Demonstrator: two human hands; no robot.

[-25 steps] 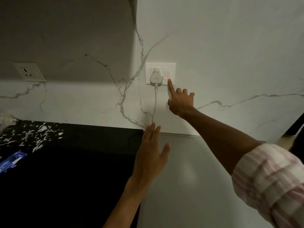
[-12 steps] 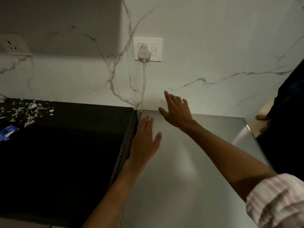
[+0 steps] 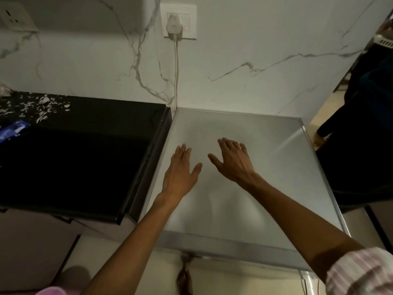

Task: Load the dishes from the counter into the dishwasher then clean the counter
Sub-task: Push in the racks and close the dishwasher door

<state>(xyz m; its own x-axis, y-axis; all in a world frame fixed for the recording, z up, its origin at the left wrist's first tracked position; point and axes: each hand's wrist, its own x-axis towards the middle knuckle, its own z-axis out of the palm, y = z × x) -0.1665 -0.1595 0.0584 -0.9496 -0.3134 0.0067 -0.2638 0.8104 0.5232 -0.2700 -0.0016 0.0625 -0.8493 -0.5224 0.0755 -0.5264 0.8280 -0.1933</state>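
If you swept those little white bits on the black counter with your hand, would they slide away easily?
Probably. The white scraps look thin and small, so likely light and easily scattered. The black counter looks smooth and glossy, so they should slide, though some may stick.

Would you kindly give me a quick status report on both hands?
Left hand and right hand open, empty, over dishwasher top. Plug in socket, red light on. Scraps on black counter.

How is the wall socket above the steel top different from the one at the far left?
The socket above the steel top has a white plug and cord in it and a red light glowing; the left socket has nothing plugged in and shows no light. The left one sits in shadow. Both are white plates on the marble wall.
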